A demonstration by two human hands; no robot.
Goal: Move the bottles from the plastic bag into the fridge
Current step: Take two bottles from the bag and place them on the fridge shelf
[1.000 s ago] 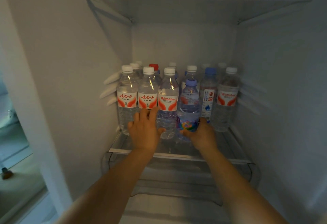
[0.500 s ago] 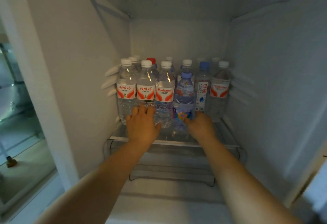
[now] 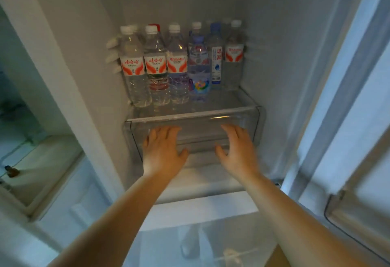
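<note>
Several water bottles [image 3: 155,66] stand upright in rows on the fridge's glass shelf [image 3: 230,102], most with white caps and red-and-white labels. A shorter bottle with a blue cap and a colourful label [image 3: 198,66] stands in the front row, and a slim blue-capped bottle [image 3: 216,60] stands to its right. My left hand [image 3: 163,150] and my right hand [image 3: 237,148] are both empty, fingers spread, in front of the clear drawer [image 3: 249,123] below the shelf. Neither hand touches a bottle. The plastic bag is out of view.
The fridge's white side walls close in on the left [image 3: 84,55] and right [image 3: 285,55]. The open door with its shelf rail [image 3: 356,203] stands at the right. A lower glass shelf [image 3: 200,235] lies beneath my forearms. A second compartment [image 3: 42,161] shows at the left.
Both hands have let go of the front-row bottles and drawn back and down to the drawer front. The view has dropped and pulled away from the shelf.
</note>
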